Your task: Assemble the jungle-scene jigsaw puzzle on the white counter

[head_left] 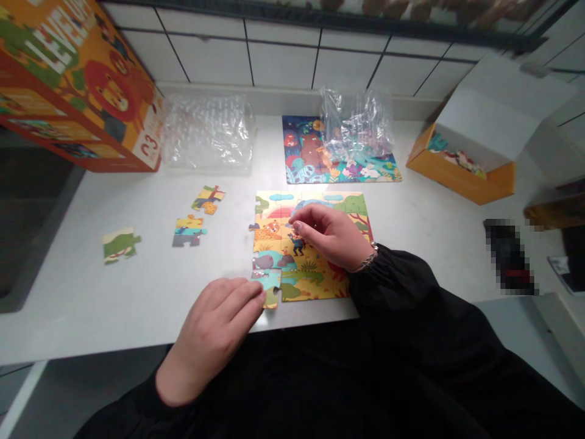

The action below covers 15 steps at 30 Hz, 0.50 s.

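A partly assembled animal jigsaw (315, 210) lies on the white table (137, 286) in front of me. My left hand (214, 332) rests at the puzzle's lower left corner, fingers together, fingertips on a teal and green corner piece (270, 285). My right hand (331, 235) lies over the middle of the puzzle with fingers curled, pressing down on the pieces there. Loose pieces lie to the left: a green one (119, 244), a blue and grey one (188, 231) and a yellow one (208, 199).
A finished jigsaw (301, 155) lies behind, partly under a crumpled clear bag (356, 125). Another clear bag (208, 131) sits at back left beside an orange puzzle box (73, 79). An open orange box with pieces (461, 171) stands at right. The table edge is close to me.
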Motion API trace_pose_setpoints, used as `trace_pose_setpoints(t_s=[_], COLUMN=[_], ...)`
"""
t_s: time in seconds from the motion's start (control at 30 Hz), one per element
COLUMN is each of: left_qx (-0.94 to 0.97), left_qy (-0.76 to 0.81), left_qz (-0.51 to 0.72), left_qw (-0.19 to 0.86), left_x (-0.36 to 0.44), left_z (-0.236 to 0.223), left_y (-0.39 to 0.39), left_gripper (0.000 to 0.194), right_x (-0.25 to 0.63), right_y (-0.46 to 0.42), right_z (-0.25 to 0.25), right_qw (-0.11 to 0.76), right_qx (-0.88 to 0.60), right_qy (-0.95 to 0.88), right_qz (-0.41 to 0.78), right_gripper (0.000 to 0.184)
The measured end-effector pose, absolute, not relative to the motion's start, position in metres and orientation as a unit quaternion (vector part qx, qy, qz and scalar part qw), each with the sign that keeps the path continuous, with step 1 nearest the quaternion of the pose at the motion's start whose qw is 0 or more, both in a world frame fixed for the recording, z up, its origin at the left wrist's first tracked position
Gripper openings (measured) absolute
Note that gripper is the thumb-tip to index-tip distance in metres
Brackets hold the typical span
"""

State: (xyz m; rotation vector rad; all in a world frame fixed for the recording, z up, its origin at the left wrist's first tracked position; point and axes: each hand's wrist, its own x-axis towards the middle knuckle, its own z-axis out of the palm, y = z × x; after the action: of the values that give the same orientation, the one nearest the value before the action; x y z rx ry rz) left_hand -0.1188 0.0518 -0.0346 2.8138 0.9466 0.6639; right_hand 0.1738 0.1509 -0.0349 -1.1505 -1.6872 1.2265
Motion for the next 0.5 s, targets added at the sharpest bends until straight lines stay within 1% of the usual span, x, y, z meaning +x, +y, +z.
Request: trace_pose_setpoints(t_s=[0.13, 0.3, 0.4, 0.5], left_qx=[0.922, 0.915, 0.918, 0.924], left_qy=[0.315, 0.311, 0.296, 0.274], left_qz=[0.217, 0.247, 0.25, 0.254], left_qw=[0.062, 0.069, 0.077, 0.079], left_x=[-0.113, -0.11, -0.114, -0.121], left_z=[-0.032, -0.032, -0.032, -0.03], left_y=[0.053, 0.056, 0.055, 0.052], left_gripper=[0.031, 0.034, 0.032, 0.037], right_x=[0.174, 0.173, 0.173, 0.173], right_y=[0.151, 0.151, 0.151, 0.151], right_z=[-0.035, -0.035, -0.035, -0.034], right_qw=[0.366, 0.363, 0.36, 0.359], right_qx=[-0.452, -0.448, -0.449, -0.449], right_qy=[-0.664, -0.667, -0.668, -0.669], right_qz=[0.469, 0.472, 0.472, 0.471], right_gripper=[0.018, 0.019, 0.019, 0.02])
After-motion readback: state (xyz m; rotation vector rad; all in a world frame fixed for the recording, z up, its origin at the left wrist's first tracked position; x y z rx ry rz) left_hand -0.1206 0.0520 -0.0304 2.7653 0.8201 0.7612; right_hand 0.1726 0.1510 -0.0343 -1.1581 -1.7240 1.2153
